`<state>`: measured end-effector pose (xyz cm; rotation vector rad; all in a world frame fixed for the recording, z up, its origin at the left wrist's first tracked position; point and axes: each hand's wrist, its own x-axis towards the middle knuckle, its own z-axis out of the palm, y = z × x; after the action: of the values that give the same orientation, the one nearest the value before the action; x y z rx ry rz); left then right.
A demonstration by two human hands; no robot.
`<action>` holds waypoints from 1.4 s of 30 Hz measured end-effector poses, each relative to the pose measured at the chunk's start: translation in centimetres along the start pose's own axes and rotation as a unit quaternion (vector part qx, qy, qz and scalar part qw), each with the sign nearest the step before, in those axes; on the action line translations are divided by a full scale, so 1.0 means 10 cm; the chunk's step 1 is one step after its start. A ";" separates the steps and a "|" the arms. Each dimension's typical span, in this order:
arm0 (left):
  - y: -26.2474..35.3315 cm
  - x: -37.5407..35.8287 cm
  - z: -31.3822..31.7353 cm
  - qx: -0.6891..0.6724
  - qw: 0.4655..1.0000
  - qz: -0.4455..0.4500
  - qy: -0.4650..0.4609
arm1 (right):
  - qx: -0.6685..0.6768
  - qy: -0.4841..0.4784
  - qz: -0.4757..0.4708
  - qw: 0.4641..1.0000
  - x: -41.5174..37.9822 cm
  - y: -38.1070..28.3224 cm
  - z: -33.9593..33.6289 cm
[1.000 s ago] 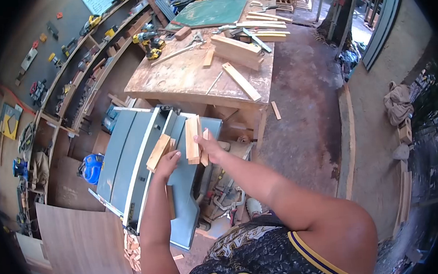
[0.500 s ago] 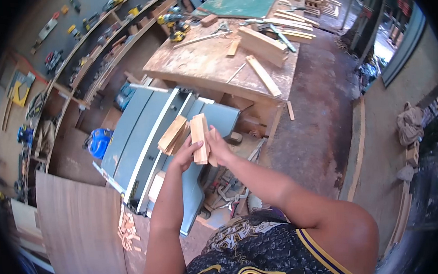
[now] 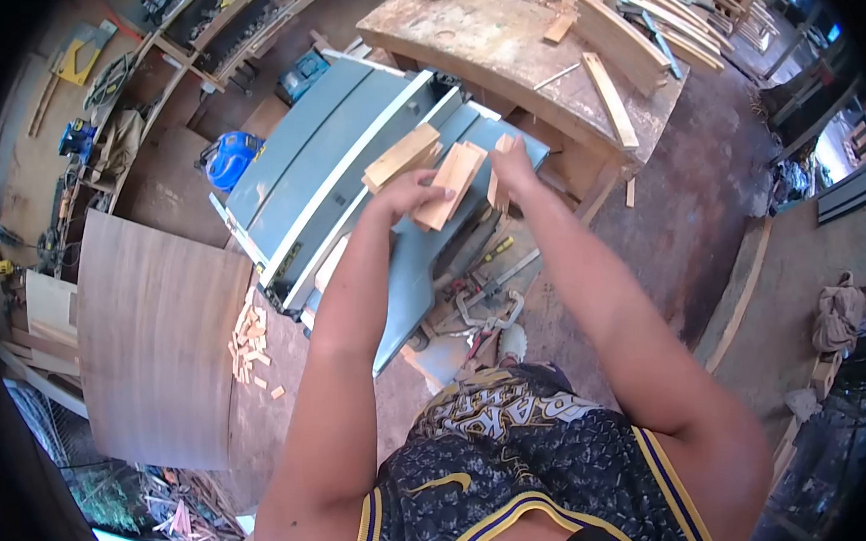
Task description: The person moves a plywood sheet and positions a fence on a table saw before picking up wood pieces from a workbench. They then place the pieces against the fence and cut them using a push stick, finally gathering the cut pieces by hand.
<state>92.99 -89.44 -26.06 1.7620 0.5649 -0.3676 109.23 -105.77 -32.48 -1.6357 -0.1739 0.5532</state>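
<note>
Hands (image 3: 404,195) with wood blocks (image 3: 447,182) above table saw (image 3: 317,159), workbench (image 3: 498,43) beyond

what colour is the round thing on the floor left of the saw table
Bright blue, shown best in the head view, beside the grey saw table.

Your left hand (image 3: 400,191) and right hand (image 3: 509,164) are side by side above the table saw (image 3: 347,167), each closed on wooden blocks — the left-hand blocks (image 3: 417,167) just left of the right-hand block (image 3: 495,172). Beyond the saw stands the desk (image 3: 499,48), with planks (image 3: 609,99) lying on its right part. Left of the saw a plywood sheet (image 3: 155,342) lies low — small offcuts (image 3: 249,343) sit at its right edge. Shelves (image 3: 229,20) run along the far left.
</note>
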 end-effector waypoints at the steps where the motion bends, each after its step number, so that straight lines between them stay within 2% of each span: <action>1: 0.06 -0.05 -0.01 0.010 1.000 -0.007 -0.008 | -0.027 -0.010 -0.017 0.999 0.01 -0.05 -0.01; 3: 0.02 -0.01 -0.07 0.050 0.998 -0.035 0.029 | -0.211 0.044 -0.064 0.974 0.00 -0.20 0.00; 6: 0.16 -0.17 0.00 0.106 0.992 -0.028 0.070 | -0.343 0.000 -0.035 0.939 -0.05 -0.40 -0.07; 7: 0.16 -0.21 0.05 0.103 0.992 -0.033 0.070 | -0.344 -0.005 -0.032 0.938 -0.02 -0.35 -0.08; 9: 0.20 -0.26 0.14 0.209 0.963 0.030 0.168 | -0.379 0.020 -0.048 0.924 0.05 -0.32 -0.08; 10: 0.14 -0.29 0.24 0.245 0.935 0.053 0.252 | -0.384 0.030 -0.060 0.921 0.06 -0.32 -0.08; 11: 0.10 -0.32 0.34 0.246 0.934 0.052 0.253 | -0.383 0.029 -0.060 0.921 0.06 -0.32 -0.08; 13: 0.31 -0.57 0.60 0.387 0.860 0.057 0.326 | -0.404 0.025 -0.074 0.912 0.02 -0.34 -0.09; 14: 0.40 -0.61 0.68 0.419 0.854 0.006 0.307 | -0.404 0.024 -0.073 0.911 0.04 -0.31 -0.09; 16: 0.32 -0.51 0.67 0.415 0.852 0.003 0.320 | -0.398 -0.034 -0.037 0.916 0.10 -0.28 -0.07; 17: 0.27 -0.46 0.66 0.411 0.849 0.000 0.333 | -0.398 -0.033 -0.037 0.916 0.11 -0.24 -0.07; 19: 0.28 -0.49 0.61 0.412 0.848 0.010 0.334 | -0.338 -0.126 -0.004 0.933 -0.04 -0.20 -0.08; 21: 0.23 -0.52 0.56 0.413 0.847 0.018 0.333 | -0.290 -0.102 -0.012 0.951 -0.19 -0.04 0.03; 23: 0.15 -0.55 0.48 0.438 0.828 0.060 0.346 | -0.153 -0.056 -0.021 0.986 -0.25 0.18 0.19; 24: 0.15 -0.59 0.46 0.430 0.831 0.062 0.348 | -0.198 -0.090 0.007 0.976 -0.36 0.02 0.21; 25: 0.15 -0.64 0.47 0.431 0.830 0.063 0.347 | -0.197 -0.089 0.007 0.976 -0.30 0.17 0.29; 27: 0.14 -0.78 0.50 0.410 0.813 0.115 0.397 | -0.198 -0.024 -0.125 0.972 -0.29 0.27 0.43; 28: 0.11 -0.85 0.51 0.410 0.812 0.115 0.399 | -0.154 -0.054 -0.062 0.985 -0.31 0.22 0.42; 29: 0.07 -0.93 0.52 0.398 0.803 0.143 0.420 | -0.154 -0.058 -0.064 0.984 -0.33 0.18 0.37; 31: -0.08 -1.14 0.54 0.383 0.792 0.160 0.447 | -0.245 -0.046 -0.077 0.965 -0.64 -0.19 0.21; 32: -0.18 -1.27 0.53 0.385 0.780 0.166 0.465 | -0.245 -0.025 -0.142 0.959 -0.66 -0.14 0.20; 33: -0.30 -1.40 0.52 0.387 0.767 0.171 0.483 | -0.246 -0.037 -0.145 0.958 -0.73 -0.15 0.22; 35: -0.65 -1.64 0.46 0.385 0.763 0.132 0.503 | -0.206 -0.042 -0.182 0.961 -0.86 -0.23 0.31; 36: -0.81 -1.78 0.42 0.375 0.763 0.094 0.518 | -0.145 -0.068 -0.156 0.975 -0.82 -0.17 0.41; 37: -0.95 -1.90 0.38 0.365 0.762 0.058 0.532 | -0.146 -0.081 -0.157 0.974 -0.77 -0.14 0.51; 39: -1.16 -2.10 0.29 0.353 0.766 0.016 0.537 | -0.106 -0.067 -0.151 0.981 -0.69 -0.09 0.67; 41: -1.29 -2.23 0.22 0.343 0.812 -0.009 0.472 | -0.080 -0.086 -0.125 0.985 -0.68 -0.07 0.73; 42: -1.37 -2.25 0.19 0.344 0.822 -0.008 0.454 | -0.121 -0.038 -0.156 0.980 -0.80 -0.19 0.71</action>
<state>66.80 -92.75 -25.86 2.6221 1.2267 0.3683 99.45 -102.55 -28.91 -1.7779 -0.5625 0.3628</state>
